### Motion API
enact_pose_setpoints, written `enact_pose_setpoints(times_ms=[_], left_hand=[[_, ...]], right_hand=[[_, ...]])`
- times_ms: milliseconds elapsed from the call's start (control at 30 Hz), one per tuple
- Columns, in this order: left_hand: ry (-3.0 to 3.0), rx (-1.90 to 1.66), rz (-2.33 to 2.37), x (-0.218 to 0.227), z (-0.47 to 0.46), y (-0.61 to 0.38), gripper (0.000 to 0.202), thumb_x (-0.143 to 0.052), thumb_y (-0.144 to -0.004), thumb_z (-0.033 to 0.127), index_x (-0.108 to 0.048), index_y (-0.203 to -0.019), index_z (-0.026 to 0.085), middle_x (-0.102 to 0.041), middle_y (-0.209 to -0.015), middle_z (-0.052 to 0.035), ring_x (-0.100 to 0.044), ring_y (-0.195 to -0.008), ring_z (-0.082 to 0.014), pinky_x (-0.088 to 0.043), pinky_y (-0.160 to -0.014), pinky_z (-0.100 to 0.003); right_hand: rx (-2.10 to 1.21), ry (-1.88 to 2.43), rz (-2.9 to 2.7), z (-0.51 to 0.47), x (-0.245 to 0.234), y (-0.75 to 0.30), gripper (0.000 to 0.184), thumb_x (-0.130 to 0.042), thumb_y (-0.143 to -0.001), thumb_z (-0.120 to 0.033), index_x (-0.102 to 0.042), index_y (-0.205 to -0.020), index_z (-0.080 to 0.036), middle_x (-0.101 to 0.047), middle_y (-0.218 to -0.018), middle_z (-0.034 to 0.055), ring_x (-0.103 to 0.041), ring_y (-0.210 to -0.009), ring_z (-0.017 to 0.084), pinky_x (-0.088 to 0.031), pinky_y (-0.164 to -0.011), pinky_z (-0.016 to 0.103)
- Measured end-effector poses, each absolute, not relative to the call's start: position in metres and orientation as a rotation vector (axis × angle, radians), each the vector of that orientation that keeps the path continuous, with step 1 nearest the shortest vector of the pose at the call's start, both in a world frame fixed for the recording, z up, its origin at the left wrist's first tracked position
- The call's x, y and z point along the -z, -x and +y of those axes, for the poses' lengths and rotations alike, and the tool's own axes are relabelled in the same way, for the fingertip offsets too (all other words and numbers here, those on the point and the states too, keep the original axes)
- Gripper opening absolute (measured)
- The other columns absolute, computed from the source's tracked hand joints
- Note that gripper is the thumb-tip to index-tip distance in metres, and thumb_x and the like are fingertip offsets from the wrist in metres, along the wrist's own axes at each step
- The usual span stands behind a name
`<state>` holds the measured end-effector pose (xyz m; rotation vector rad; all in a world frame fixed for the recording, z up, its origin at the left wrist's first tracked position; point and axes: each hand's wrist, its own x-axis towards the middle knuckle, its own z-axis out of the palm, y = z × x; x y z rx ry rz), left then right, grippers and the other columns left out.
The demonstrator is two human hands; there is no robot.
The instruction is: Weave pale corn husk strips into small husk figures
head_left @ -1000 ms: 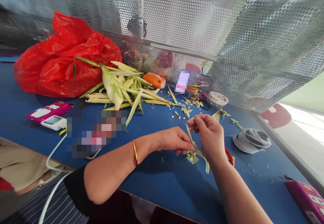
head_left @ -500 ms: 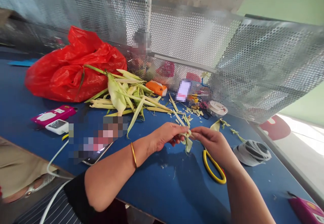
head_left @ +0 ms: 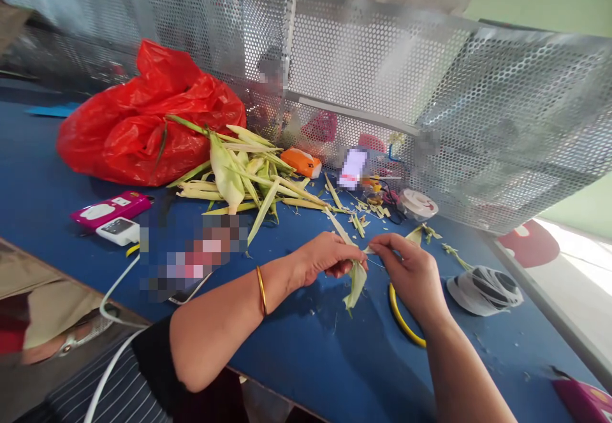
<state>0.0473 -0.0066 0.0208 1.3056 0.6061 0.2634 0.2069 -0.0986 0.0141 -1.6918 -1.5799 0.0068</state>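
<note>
Blue counter point(head_left: 296, 353), red bag point(head_left: 143, 133) at left; the left hand point(head_left: 329, 257), nearer, grips a husk point(head_left: 355, 287) that hangs between the two, long axis toward the near edge; the right hand point(head_left: 414, 270) pinches a pale strip point(head_left: 368, 250) just beside

My gold bangle point(head_left: 262, 290) and dark pinstriped cloth point(head_left: 112, 388).
The slim, smooth band circles my left forearm point(head_left: 220, 324) near the wrist; my black sleeve point(head_left: 153, 359) ends by the elbow, beside thin pale stripes, and dark maroon fabric point(head_left: 217, 397) shows below.
</note>
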Motion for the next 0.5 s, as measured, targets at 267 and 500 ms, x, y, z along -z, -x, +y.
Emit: enact_pose_setpoints(times_ms=[267, 500], left_hand=[[-1.179, -0.421, 0.629, -0.018, -0.002, -0.047, 0.03, -0.068, -0.074, 0.043, -0.066, -0.069, 0.014, -0.049, -0.052, 0.0047, -0.041, -0.046, -0.0057, -0.023, -0.049, -0.024], [-1.147, -0.475, 0.617, -0.017, -0.002, -0.048, 0.039, -0.074, -0.068, 0.05, -0.059, -0.063, 0.015, -0.049, -0.054, 0.0042, -0.039, -0.047, -0.006, -0.023, -0.048, -0.024]], right_hand=[[-0.043, 1.678, -1.46, -0.099, -0.021, -0.201, 0.027, -0.057, -0.09, -0.045, -0.07, -0.079, -0.023, -0.07, -0.084, 0.0044, -0.063, -0.083, 0.023, -0.044, -0.078, 0.035], [-0.361, 1.653, -1.482, -0.096, -0.016, -0.192, 0.025, -0.062, -0.085, -0.043, -0.069, -0.076, -0.021, -0.071, -0.077, 0.0024, -0.064, -0.074, 0.02, -0.046, -0.069, 0.03]])
